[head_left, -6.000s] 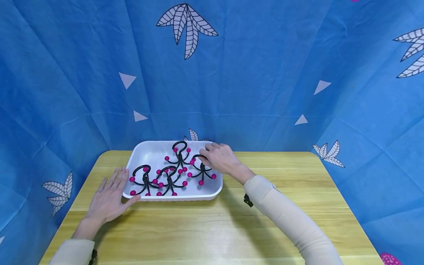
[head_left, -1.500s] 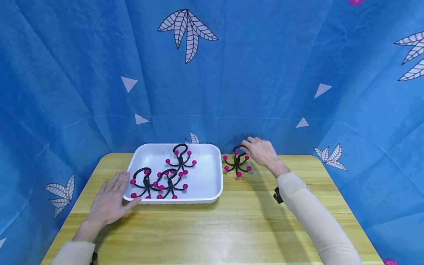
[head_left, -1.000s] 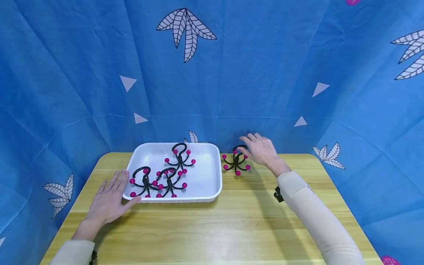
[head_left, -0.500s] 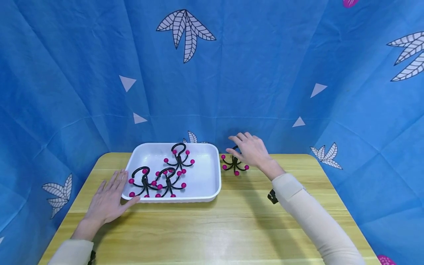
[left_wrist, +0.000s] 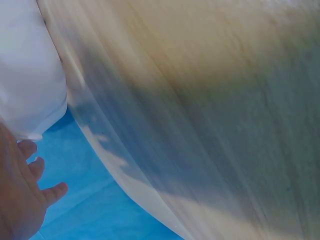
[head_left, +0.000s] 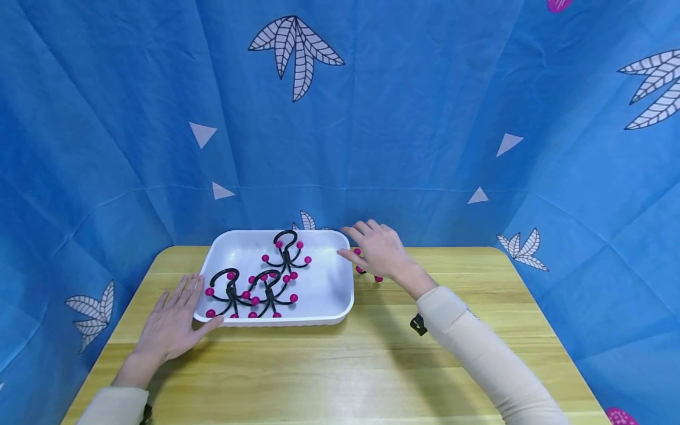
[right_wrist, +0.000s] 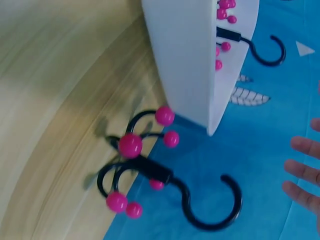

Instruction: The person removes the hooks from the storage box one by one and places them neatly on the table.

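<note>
A white tray (head_left: 340,316) holds three black hanger hooks with curved prongs tipped in pink balls: one near the left (head_left: 232,289), one front centre (head_left: 271,292) and one at the back (head_left: 287,258). My left hand (head_left: 172,324) rests on the tray's left edge, fingers straight and thumb at the front corner. My right hand (head_left: 379,251) is above the tray's right edge, fingers spread, holding nothing. Behind it, mostly hidden in the head view, another hanger hook (right_wrist: 150,167) stands on the table right of the tray, its hook end upward.
The wooden table (head_left: 451,330) extends in front of the tray and to its right. A blue patterned curtain (head_left: 425,118) hangs directly behind the table's back edge and along both sides.
My right hand moved one hanger hook from the tray to the table on the right, let go of it, and came back left toward the tray. My left hand stayed on the tray edge.
</note>
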Demonstrator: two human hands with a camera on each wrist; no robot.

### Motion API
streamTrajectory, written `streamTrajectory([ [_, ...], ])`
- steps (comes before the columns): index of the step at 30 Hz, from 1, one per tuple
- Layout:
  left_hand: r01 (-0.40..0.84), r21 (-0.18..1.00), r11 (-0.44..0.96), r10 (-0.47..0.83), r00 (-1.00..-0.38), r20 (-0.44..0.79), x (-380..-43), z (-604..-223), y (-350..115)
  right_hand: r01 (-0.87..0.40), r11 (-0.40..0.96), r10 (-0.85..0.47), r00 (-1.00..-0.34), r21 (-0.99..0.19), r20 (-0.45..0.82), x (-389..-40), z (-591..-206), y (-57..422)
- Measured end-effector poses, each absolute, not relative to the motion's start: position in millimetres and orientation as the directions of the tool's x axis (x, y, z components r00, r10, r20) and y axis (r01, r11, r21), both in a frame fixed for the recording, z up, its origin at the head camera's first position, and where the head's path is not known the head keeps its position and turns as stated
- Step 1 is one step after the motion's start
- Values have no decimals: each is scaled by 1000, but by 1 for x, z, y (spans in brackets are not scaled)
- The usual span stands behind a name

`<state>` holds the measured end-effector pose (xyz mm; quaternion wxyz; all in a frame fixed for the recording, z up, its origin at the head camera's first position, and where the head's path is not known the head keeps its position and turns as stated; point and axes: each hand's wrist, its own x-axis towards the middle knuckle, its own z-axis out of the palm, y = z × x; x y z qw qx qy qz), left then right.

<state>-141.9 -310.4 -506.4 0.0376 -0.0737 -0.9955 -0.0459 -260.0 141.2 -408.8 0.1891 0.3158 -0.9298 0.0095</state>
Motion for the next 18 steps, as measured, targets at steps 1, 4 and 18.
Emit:
streamTrajectory([
  [1,150,86,985,143,-986,83,-142,-507,-310,-596,796,-588,-724,103,359,-259,-409,138],
  [4,152,87,985,144,-985,90,-142,-507,-311,-612,782,-607,-708,115,360,-254,-410,127],
  [18,157,90,983,146,-982,118,-141,-509,-311,-686,718,-677,-649,118,347,-239,-420,81],
])
